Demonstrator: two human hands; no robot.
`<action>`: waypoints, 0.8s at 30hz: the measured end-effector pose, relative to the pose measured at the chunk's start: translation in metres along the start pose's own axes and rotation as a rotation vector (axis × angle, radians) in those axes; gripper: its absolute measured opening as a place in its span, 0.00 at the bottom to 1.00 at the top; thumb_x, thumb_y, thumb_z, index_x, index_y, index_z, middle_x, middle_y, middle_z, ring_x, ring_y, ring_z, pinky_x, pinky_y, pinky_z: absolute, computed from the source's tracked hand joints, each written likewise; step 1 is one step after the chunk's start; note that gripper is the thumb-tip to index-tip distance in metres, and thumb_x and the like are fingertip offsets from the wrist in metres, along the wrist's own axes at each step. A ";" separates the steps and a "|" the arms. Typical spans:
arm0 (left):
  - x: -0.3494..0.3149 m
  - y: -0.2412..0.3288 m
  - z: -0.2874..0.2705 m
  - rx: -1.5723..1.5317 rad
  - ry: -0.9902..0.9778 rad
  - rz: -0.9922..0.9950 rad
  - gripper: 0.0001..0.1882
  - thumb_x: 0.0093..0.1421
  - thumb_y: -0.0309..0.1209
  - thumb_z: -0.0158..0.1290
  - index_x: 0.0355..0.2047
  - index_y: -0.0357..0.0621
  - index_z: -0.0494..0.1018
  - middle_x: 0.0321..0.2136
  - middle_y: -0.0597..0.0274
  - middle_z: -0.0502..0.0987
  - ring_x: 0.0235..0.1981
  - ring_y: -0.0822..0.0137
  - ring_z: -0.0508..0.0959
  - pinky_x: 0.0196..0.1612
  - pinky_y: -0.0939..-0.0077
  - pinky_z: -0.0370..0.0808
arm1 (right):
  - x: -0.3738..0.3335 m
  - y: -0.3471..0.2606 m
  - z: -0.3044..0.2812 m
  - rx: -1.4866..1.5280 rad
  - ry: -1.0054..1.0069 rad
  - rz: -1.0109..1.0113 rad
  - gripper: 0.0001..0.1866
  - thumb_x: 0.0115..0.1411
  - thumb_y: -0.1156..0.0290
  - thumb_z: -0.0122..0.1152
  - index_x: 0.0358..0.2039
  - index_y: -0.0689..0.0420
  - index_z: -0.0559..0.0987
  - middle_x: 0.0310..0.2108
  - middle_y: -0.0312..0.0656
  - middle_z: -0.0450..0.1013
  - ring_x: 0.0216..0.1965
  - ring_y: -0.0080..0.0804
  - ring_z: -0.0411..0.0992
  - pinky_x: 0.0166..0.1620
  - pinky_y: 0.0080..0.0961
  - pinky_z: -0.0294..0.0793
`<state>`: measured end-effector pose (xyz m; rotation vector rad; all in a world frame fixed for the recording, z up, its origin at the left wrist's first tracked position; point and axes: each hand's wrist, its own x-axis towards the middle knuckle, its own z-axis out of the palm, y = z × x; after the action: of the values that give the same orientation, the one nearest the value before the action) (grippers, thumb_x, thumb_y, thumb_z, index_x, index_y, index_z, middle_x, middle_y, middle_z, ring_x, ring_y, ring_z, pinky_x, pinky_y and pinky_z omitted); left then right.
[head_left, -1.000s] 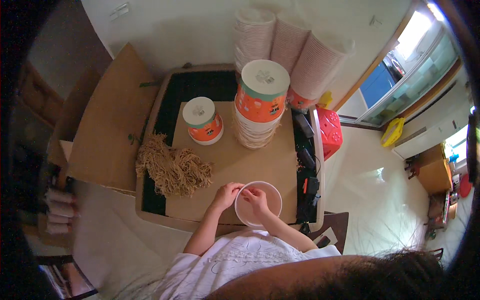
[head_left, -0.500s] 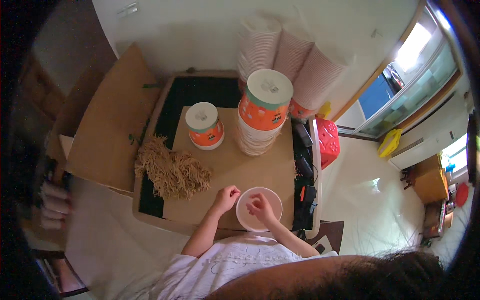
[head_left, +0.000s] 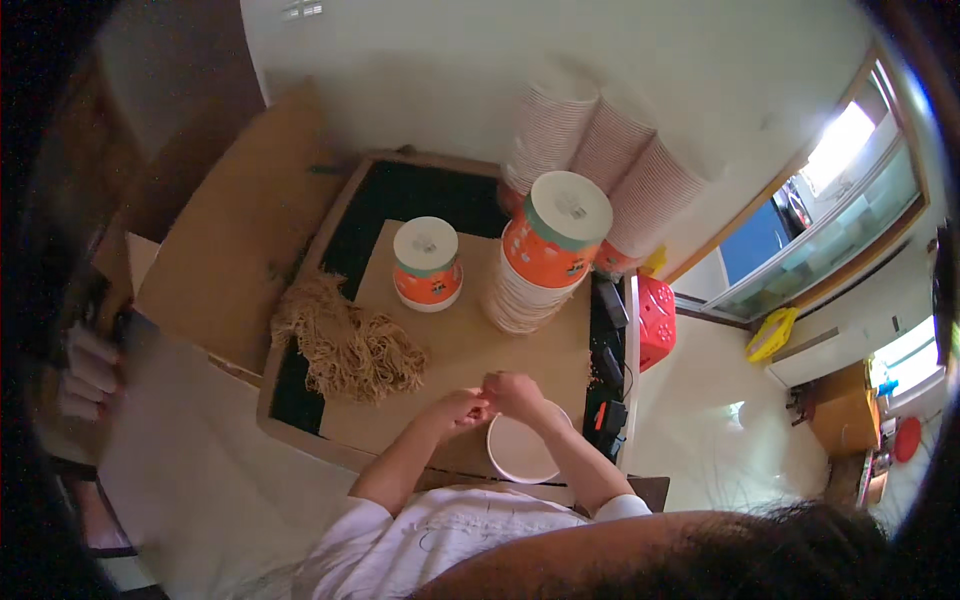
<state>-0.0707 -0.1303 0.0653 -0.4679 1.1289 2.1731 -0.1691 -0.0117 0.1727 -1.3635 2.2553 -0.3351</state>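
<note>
My left hand [head_left: 463,408] and my right hand [head_left: 514,392] meet at the front of the table, fingers pinched together. Anything between the fingertips is too small or hidden to make out. Under my right wrist an open white paper tub [head_left: 515,457] stands mouth up, partly covered by that forearm. To the left lies a tangled heap of tan strands [head_left: 350,340], like string or dried noodles. Beyond my hands an orange, green and white paper tub [head_left: 428,286] sits upside down. Right of it rises a stack of upturned tubs [head_left: 556,240] of the same kind.
Tall nested tub stacks [head_left: 600,150] lean by the wall. A cardboard sheet [head_left: 470,350] covers part of the dark green tabletop. Black devices [head_left: 607,365] line its right edge beside a red plastic stool [head_left: 655,320]. A large cardboard box [head_left: 240,220] stands left.
My right hand has moved from over the tub's mouth leftward to meet my left hand. My head view has shifted a little, so the table sits slightly differently in the picture.
</note>
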 end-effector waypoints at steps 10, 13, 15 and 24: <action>0.018 0.004 0.040 -0.102 0.428 0.432 0.04 0.53 0.25 0.45 0.29 0.41 0.67 0.18 0.67 0.68 0.17 0.76 0.66 0.19 0.84 0.63 | 0.006 0.082 0.053 0.328 -0.120 0.172 0.14 0.48 0.57 0.57 0.23 0.56 0.76 0.18 0.42 0.71 0.22 0.31 0.70 0.27 0.27 0.68; 0.030 -0.007 0.033 -0.003 0.446 0.512 0.07 0.52 0.26 0.48 0.32 0.40 0.69 0.21 0.66 0.71 0.20 0.76 0.69 0.23 0.84 0.67 | -0.001 0.084 0.059 0.760 -0.016 0.197 0.10 0.47 0.65 0.60 0.22 0.60 0.74 0.18 0.37 0.71 0.22 0.25 0.68 0.27 0.23 0.67; 0.030 -0.005 0.034 0.022 0.440 0.509 0.09 0.51 0.27 0.50 0.34 0.39 0.69 0.23 0.64 0.72 0.22 0.76 0.70 0.25 0.84 0.68 | -0.009 0.077 0.060 1.083 0.178 0.143 0.03 0.47 0.75 0.58 0.22 0.60 0.75 0.19 0.33 0.70 0.20 0.20 0.66 0.24 0.17 0.65; 0.029 0.001 0.047 0.450 0.606 0.436 0.08 0.49 0.31 0.56 0.25 0.39 0.73 0.22 0.63 0.75 0.26 0.74 0.73 0.29 0.78 0.70 | -0.013 0.079 0.047 1.324 0.691 0.204 0.06 0.55 0.72 0.51 0.24 0.60 0.70 0.18 0.35 0.67 0.18 0.20 0.63 0.24 0.13 0.63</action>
<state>-0.0934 -0.0811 0.0765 -0.7531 2.1626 2.0705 -0.1993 0.0392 0.1013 -0.2874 1.7870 -1.9800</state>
